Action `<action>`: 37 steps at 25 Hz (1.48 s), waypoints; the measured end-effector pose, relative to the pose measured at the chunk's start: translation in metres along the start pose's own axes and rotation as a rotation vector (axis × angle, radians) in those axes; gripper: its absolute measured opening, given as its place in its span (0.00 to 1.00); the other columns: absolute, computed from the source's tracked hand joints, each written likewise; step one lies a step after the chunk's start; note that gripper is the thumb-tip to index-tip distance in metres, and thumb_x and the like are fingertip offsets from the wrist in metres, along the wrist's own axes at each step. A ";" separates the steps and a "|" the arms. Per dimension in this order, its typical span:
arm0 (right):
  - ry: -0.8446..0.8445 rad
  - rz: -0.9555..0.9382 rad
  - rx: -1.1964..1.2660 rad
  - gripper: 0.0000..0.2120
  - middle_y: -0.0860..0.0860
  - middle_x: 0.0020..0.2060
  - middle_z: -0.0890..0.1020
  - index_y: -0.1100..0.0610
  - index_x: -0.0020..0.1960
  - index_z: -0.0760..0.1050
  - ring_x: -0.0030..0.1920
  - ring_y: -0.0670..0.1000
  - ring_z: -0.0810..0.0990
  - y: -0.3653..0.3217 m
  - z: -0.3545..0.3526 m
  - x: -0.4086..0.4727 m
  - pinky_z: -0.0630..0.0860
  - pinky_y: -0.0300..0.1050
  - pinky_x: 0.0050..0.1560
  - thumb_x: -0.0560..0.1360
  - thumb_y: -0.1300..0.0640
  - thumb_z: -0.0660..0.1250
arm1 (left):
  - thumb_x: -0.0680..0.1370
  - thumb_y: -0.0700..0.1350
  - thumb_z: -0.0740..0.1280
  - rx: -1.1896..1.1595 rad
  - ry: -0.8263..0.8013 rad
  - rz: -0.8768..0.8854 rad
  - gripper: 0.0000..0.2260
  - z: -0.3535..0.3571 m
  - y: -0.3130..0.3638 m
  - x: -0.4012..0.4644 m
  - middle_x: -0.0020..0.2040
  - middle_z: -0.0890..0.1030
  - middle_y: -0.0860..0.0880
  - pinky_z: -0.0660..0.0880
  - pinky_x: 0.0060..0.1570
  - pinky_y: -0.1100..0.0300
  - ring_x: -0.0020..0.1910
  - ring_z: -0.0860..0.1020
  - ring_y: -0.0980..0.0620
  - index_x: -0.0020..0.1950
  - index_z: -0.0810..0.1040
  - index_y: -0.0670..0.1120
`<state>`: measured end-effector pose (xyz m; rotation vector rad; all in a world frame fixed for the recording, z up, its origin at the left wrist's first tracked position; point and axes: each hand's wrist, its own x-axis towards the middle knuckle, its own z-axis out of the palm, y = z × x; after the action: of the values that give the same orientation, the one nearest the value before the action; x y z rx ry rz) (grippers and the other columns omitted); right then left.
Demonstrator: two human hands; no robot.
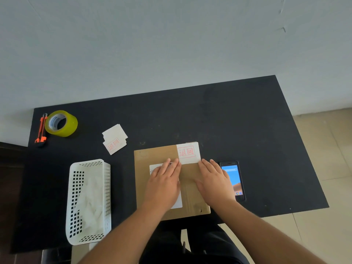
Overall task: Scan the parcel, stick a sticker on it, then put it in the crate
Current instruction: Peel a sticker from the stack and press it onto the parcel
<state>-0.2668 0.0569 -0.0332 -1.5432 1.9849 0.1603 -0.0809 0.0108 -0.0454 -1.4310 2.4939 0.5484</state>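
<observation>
A flat brown cardboard parcel (144, 168) lies on the black table (247, 130) in front of me. A white sticker with red characters (188, 152) sits on its far right corner. My left hand (163, 184) lies flat on the parcel's white shipping label (156, 166), fingers together, covering most of it. My right hand (214, 180) rests flat on the parcel's right part, fingertips just below the sticker. A white perforated plastic crate (88, 201) stands to the left of the parcel with white pieces inside. A phone (234, 178) with a lit screen lies right of the parcel.
A small stack of white stickers (114, 139) lies behind the crate. A yellow tape roll (61, 123) and an orange utility knife (41, 131) sit at the table's far left corner. The wall runs along the table's back edge; tiled floor shows at the right.
</observation>
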 end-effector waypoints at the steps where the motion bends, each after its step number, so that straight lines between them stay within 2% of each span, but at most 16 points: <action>1: 0.017 0.014 0.017 0.30 0.47 0.84 0.56 0.52 0.84 0.53 0.84 0.52 0.50 -0.001 0.000 0.000 0.55 0.52 0.81 0.86 0.46 0.58 | 0.86 0.52 0.58 -0.001 -0.005 -0.003 0.25 0.000 0.001 0.000 0.84 0.59 0.53 0.56 0.79 0.49 0.84 0.54 0.50 0.84 0.60 0.50; 3: 0.039 -0.025 0.022 0.32 0.48 0.84 0.53 0.53 0.84 0.52 0.84 0.53 0.48 -0.002 -0.002 0.001 0.55 0.55 0.82 0.85 0.50 0.60 | 0.86 0.52 0.58 0.000 -0.006 0.016 0.26 -0.001 0.004 0.003 0.85 0.56 0.52 0.54 0.80 0.50 0.84 0.52 0.49 0.84 0.58 0.51; 5: 0.002 -0.120 -0.024 0.32 0.46 0.85 0.47 0.50 0.85 0.48 0.84 0.53 0.43 -0.003 -0.001 0.003 0.52 0.57 0.82 0.85 0.52 0.57 | 0.86 0.51 0.57 -0.010 -0.019 0.046 0.27 -0.003 0.007 0.007 0.85 0.52 0.53 0.52 0.80 0.50 0.84 0.49 0.50 0.85 0.54 0.52; 7: -0.041 -0.142 -0.053 0.30 0.44 0.84 0.45 0.48 0.85 0.46 0.84 0.53 0.41 -0.003 0.000 0.004 0.49 0.55 0.82 0.86 0.51 0.54 | 0.87 0.50 0.56 0.006 -0.020 0.061 0.27 -0.003 0.008 0.008 0.85 0.50 0.54 0.51 0.80 0.50 0.84 0.47 0.50 0.85 0.52 0.52; 13: -0.051 -0.110 -0.105 0.33 0.46 0.85 0.43 0.51 0.85 0.41 0.84 0.54 0.43 0.002 0.012 0.003 0.54 0.54 0.81 0.87 0.48 0.55 | 0.87 0.55 0.54 0.027 -0.021 -0.005 0.28 0.002 0.000 -0.001 0.86 0.48 0.54 0.49 0.80 0.51 0.84 0.47 0.51 0.85 0.49 0.53; 19: -0.058 -0.098 -0.007 0.30 0.43 0.84 0.43 0.47 0.85 0.45 0.84 0.54 0.47 -0.003 0.010 -0.003 0.57 0.58 0.80 0.86 0.46 0.53 | 0.83 0.63 0.61 -0.005 -0.002 -0.130 0.36 -0.001 -0.033 -0.023 0.86 0.44 0.52 0.50 0.80 0.45 0.84 0.48 0.46 0.85 0.46 0.58; 21: -0.079 -0.093 0.025 0.32 0.40 0.84 0.41 0.43 0.84 0.43 0.84 0.56 0.48 -0.001 0.012 -0.007 0.61 0.62 0.78 0.85 0.43 0.54 | 0.80 0.68 0.61 0.010 0.018 -0.182 0.39 0.003 -0.054 -0.038 0.86 0.45 0.50 0.53 0.79 0.42 0.84 0.50 0.43 0.84 0.46 0.59; 23: -0.094 -0.099 0.033 0.34 0.38 0.83 0.38 0.40 0.83 0.40 0.83 0.57 0.49 0.000 0.017 -0.011 0.65 0.65 0.76 0.84 0.40 0.56 | 0.76 0.73 0.62 0.009 0.019 -0.238 0.43 0.009 -0.072 -0.052 0.86 0.47 0.48 0.64 0.75 0.41 0.82 0.57 0.41 0.84 0.48 0.59; 25: -0.110 -0.113 0.026 0.37 0.36 0.82 0.35 0.38 0.82 0.37 0.83 0.58 0.49 0.000 0.022 -0.013 0.68 0.65 0.75 0.83 0.37 0.56 | 0.72 0.75 0.65 -0.019 0.025 -0.263 0.47 0.014 -0.084 -0.062 0.86 0.48 0.48 0.77 0.63 0.47 0.75 0.69 0.41 0.84 0.51 0.58; 26: -0.118 -0.121 0.022 0.37 0.35 0.81 0.34 0.38 0.82 0.36 0.83 0.58 0.49 -0.001 0.024 -0.014 0.69 0.65 0.75 0.82 0.36 0.56 | 0.72 0.75 0.65 -0.036 0.017 -0.264 0.48 0.016 -0.088 -0.066 0.86 0.47 0.49 0.80 0.58 0.50 0.73 0.72 0.43 0.84 0.50 0.58; 28: -0.131 -0.139 0.008 0.38 0.35 0.80 0.32 0.37 0.82 0.35 0.83 0.57 0.48 -0.004 0.025 -0.014 0.70 0.64 0.74 0.82 0.34 0.56 | 0.72 0.75 0.65 -0.079 -0.009 -0.243 0.48 0.018 -0.091 -0.071 0.85 0.39 0.52 0.80 0.56 0.54 0.71 0.72 0.46 0.84 0.45 0.59; 32: -0.152 -0.146 0.002 0.41 0.34 0.79 0.30 0.36 0.81 0.35 0.83 0.58 0.46 -0.012 0.024 -0.014 0.70 0.65 0.73 0.80 0.31 0.58 | 0.74 0.72 0.67 -0.121 -0.062 -0.177 0.49 0.012 -0.085 -0.069 0.78 0.26 0.60 0.79 0.59 0.57 0.76 0.66 0.48 0.83 0.39 0.62; 37: -0.186 -0.128 0.025 0.44 0.33 0.78 0.28 0.34 0.80 0.33 0.83 0.60 0.45 -0.016 0.022 -0.011 0.72 0.68 0.71 0.78 0.30 0.61 | 0.75 0.69 0.69 -0.120 -0.129 -0.174 0.50 0.001 -0.081 -0.062 0.77 0.24 0.60 0.75 0.66 0.55 0.80 0.60 0.48 0.82 0.35 0.63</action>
<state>-0.2419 0.0711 -0.0408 -1.5738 1.7334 0.2180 0.0202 0.0226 -0.0414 -1.5827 2.2447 0.7411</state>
